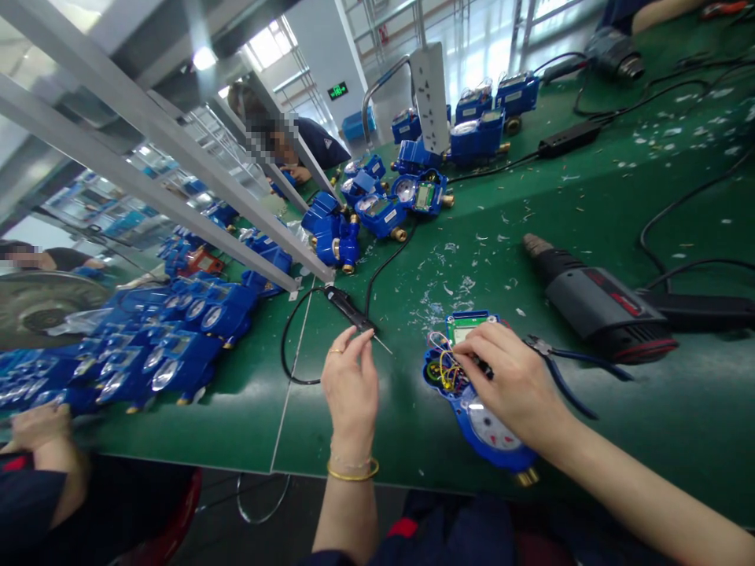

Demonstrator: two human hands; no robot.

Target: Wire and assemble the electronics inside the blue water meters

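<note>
A blue water meter (491,428) lies tilted on the bench, its brass fitting towards me. Its electronics housing is open and shows a green circuit board (465,321) and a tangle of coloured wires (451,376). My right hand (507,377) is closed over the housing, fingertips pinching at the wires and hiding part of the board. To the left, my left hand (352,385) is raised with thumb and fingers pinched together beside a black pen-like corded tool (348,309). A thin rod shows past those fingertips; whether I hold it or it belongs to the tool is unclear.
Pliers (566,358) and a heat gun (602,299) lie at the right, with cables behind. Many blue meters (194,314) crowd the left; more (383,212) stand behind near a power strip (430,98). Metal posts slant across the left. A co-worker's hand (41,424) rests at far left.
</note>
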